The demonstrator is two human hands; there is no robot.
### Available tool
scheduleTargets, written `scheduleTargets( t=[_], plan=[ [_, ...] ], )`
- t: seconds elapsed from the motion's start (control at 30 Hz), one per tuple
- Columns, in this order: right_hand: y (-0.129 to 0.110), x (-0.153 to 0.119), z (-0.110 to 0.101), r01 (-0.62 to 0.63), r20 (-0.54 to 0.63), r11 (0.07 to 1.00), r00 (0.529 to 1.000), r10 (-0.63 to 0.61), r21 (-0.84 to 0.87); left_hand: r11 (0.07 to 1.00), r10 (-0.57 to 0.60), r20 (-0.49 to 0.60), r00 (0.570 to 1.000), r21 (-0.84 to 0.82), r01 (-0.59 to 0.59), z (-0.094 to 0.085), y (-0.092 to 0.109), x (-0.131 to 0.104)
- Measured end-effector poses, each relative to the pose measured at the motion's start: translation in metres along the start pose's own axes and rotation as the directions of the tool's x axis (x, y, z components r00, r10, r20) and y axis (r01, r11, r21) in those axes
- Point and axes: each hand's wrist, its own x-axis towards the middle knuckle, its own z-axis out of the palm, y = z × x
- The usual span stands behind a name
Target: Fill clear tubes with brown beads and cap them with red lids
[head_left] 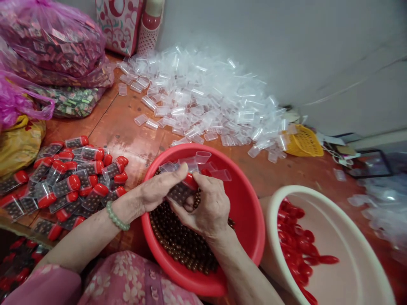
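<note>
Above a red basin point(249, 199), my left hand point(162, 186) and my right hand point(210, 203) both close around one clear plastic tube point(179, 192) of dark round balls with a red cap point(190, 181). My left fingers support it from the far side, with the thumb up by the cap. My right fingers grip the cap end, and some fingertips are hidden. Shiny brown balls point(184, 245) fill the near left part of the basin. Several empty clear tubes point(221, 173) lie at its far side.
Filled red-capped tubes point(66, 186) are heaped at the left. A large pile of empty clear tubes point(203, 101) lies against the wall. The cream tub point(346, 237) at right holds red caps point(295, 245). Pink bags point(54, 42), a yellow basket point(303, 142) and a thermos point(150, 29) stand around.
</note>
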Motion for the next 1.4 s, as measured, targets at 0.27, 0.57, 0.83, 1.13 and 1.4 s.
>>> scheduleTargets(
  t=[0.27,0.57,0.83,1.13,1.4],
  plan=[
    [0.0,-0.002,0.006,0.152,0.026,0.987,0.988,-0.151,-0.058,0.991,0.087,-0.497,0.863,0.135,-0.022,0.015,-0.001,0.009],
    [-0.017,0.001,0.0,0.2,-0.027,0.98,0.979,-0.2,0.013,0.732,0.404,-0.32,0.857,0.675,-0.093,0.014,0.003,-0.019],
    [0.035,0.002,-0.033,-0.267,0.355,0.954,0.912,0.205,0.135,0.252,0.654,-0.362,0.664,0.932,0.26,-0.009,0.044,-0.114],
    [0.052,-0.014,-0.028,-0.333,0.746,0.932,0.655,0.121,0.141,-0.262,0.787,-0.175,0.591,0.773,0.577,-0.058,0.038,-0.136],
    [0.045,-0.012,-0.005,-0.323,0.848,0.943,0.52,0.104,0.082,-0.323,0.726,0.149,0.671,0.936,0.142,-0.006,0.025,-0.071]
  ],
)
